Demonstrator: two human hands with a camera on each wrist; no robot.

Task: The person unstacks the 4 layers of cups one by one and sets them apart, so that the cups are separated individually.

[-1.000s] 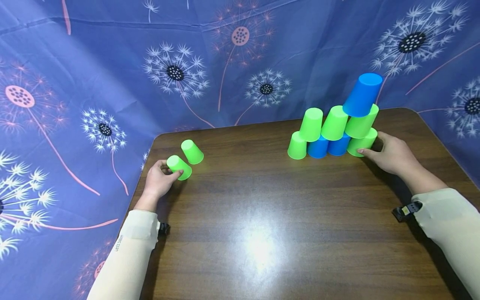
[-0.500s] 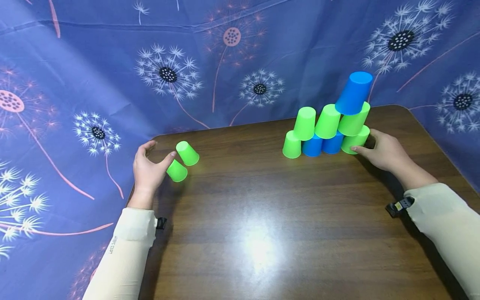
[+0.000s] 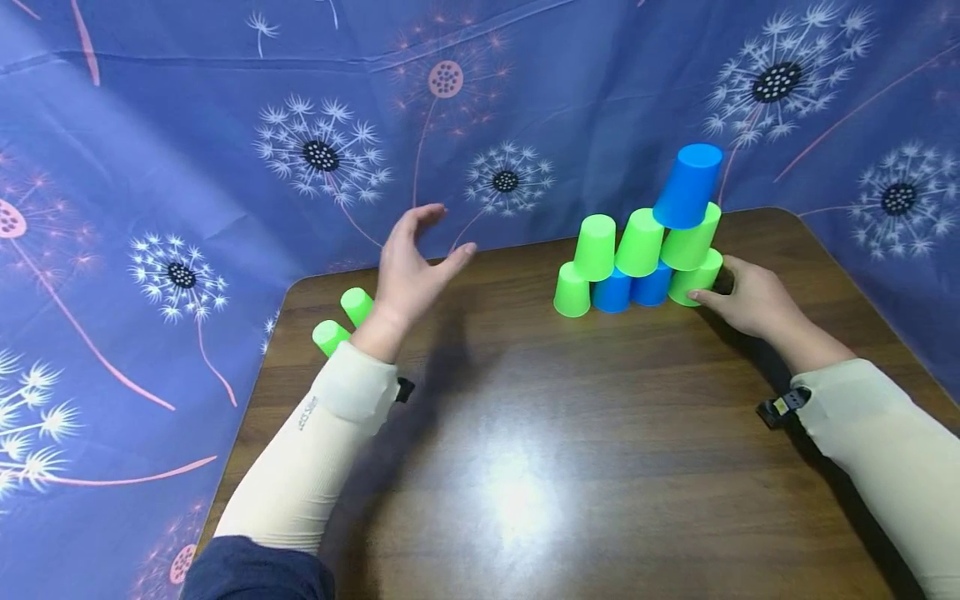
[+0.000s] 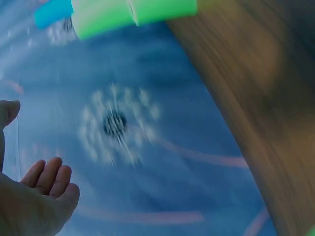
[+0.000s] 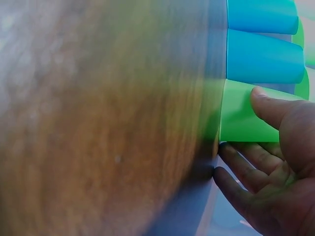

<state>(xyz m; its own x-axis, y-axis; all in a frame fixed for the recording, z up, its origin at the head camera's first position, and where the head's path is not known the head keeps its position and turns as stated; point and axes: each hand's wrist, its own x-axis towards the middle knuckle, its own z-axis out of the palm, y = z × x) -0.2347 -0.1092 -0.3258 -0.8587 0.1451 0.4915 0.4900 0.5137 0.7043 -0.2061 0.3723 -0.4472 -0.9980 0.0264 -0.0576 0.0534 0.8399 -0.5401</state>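
- Head view: whole stack at right of table [image 3: 600, 433], both hands in one shot.
- Bottom row from left: green cup [image 3: 572, 290], two blue cups [image 3: 612, 292] [image 3: 651, 285], bottom-right green cup [image 3: 688, 281].
- Middle row: three green cups [image 3: 596, 248] [image 3: 640, 243] [image 3: 692, 242], all inverted, straddling gaps below.
- On top: inverted top blue cup [image 3: 688, 187], resting on rightmost of middle row.
- Right hand [image 3: 753, 304]: clamped on bottom-right green cup, thumb on near side. Fingertips mostly behind cup in head view.
- Right wrist view: thumb pad flat on green wall, other fingers along outer side, partly past cup. Both bottom blue cups lying clear beside, sides showing better than from head. Top blue cup out of frame there.
- Left hand [image 3: 411, 279]: raised near far table edge, thumb and fingers spread apart, well away from stack.
- Two loose green cups [image 3: 357, 305] [image 3: 331, 335] at left, partly hidden by left wrist in head view.
- Left wrist view: same spread, fingers slightly bent, dandelion cloth [image 4: 147, 196] behind. Blurred green and blue cups cut off at top; can't tell which.
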